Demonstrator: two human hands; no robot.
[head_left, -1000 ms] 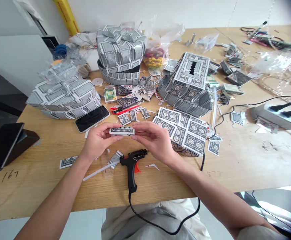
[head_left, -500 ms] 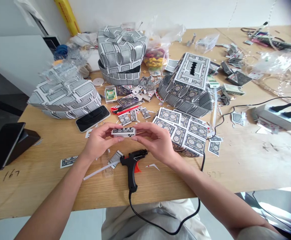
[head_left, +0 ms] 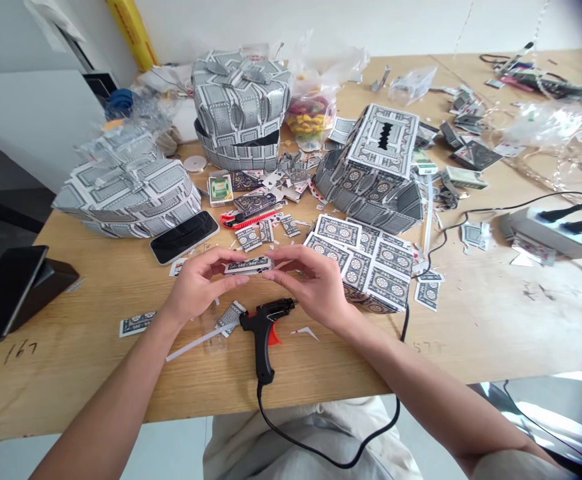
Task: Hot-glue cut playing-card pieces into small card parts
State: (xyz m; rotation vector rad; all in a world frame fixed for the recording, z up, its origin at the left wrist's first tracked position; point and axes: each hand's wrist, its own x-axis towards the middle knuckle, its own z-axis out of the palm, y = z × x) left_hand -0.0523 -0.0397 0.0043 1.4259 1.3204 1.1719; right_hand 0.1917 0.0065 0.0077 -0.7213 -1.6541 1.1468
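Between my two hands is a folded playing card (head_left: 247,265), its patterned back facing up and a white edge showing below. My left hand (head_left: 199,281) pinches its left end with thumb and fingers. At the other end, my right hand (head_left: 315,279) grips it the same way. Just below the hands a black glue gun (head_left: 262,333) with an orange trigger lies on the table, a white glue stick (head_left: 195,344) in its back end. A box covered in cards (head_left: 371,267) sits right beside my right hand.
Card-covered boxes stand at the left (head_left: 131,193), back (head_left: 243,107) and right (head_left: 378,167). A phone (head_left: 185,237), a red utility knife (head_left: 251,218) and cut card scraps lie ahead of my hands. The gun's black cord (head_left: 341,463) loops over the table's front edge. A power strip (head_left: 555,233) sits at right.
The folded card has tilted in my fingers, so more of its patterned back shows and less of its front face. Both hands stay in nearly the same place.
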